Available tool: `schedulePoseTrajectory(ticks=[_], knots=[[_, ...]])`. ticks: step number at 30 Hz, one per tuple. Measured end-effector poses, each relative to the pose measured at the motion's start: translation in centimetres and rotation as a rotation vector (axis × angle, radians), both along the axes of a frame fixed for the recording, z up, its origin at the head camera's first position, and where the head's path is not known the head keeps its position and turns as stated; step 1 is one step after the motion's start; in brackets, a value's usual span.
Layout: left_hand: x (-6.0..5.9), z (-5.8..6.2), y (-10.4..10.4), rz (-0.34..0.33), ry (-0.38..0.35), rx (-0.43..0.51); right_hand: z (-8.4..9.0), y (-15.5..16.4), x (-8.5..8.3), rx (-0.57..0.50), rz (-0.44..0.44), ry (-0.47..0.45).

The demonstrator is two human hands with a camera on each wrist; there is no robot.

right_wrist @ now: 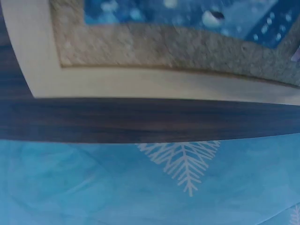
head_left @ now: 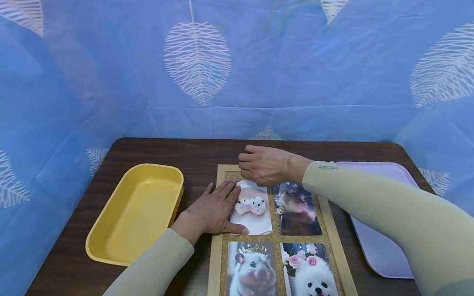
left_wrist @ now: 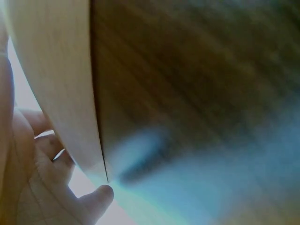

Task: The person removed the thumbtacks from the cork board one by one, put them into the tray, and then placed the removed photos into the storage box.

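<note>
— Item: cork board (head_left: 275, 238), pale wood frame, lying on the dark table (head_left: 63, 282); glossy photo (head_left: 251, 208) top-left.
— Hands?
— Left hand (head_left: 212, 211) is lying flat, fingers straight, pressing the photo. Right hand (head_left: 265, 165) is curling at its top edge — grip unclear.

Pale olive-beige long sleeves (head_left: 392, 210), bare hands

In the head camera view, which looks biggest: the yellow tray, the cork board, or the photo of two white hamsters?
Largest to smallest:
1. Wood-framed cork board, though partly cut off
2. Yellow plastic tray
3. Photo of two white hamsters
</note>
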State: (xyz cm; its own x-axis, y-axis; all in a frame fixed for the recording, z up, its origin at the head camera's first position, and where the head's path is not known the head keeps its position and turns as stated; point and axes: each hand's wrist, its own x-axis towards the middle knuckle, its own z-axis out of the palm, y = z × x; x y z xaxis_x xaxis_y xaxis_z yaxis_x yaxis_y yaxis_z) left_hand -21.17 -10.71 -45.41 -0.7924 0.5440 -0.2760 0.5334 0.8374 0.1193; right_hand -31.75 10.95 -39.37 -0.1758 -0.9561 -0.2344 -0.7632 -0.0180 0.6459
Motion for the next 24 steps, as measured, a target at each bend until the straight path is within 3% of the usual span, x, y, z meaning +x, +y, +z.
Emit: schedulePoseTrajectory(ticks=[15, 24], knots=[[0.1, 0.0, 0.3, 0.006, -0.020, 0.063, 0.0, 4.8, 2.7, -0.222, -0.072, -0.001], [0.1, -0.2, 0.5, 0.000, -0.014, 0.072, -0.1, 9.1, 4.7, -0.355, -0.097, 0.045]])
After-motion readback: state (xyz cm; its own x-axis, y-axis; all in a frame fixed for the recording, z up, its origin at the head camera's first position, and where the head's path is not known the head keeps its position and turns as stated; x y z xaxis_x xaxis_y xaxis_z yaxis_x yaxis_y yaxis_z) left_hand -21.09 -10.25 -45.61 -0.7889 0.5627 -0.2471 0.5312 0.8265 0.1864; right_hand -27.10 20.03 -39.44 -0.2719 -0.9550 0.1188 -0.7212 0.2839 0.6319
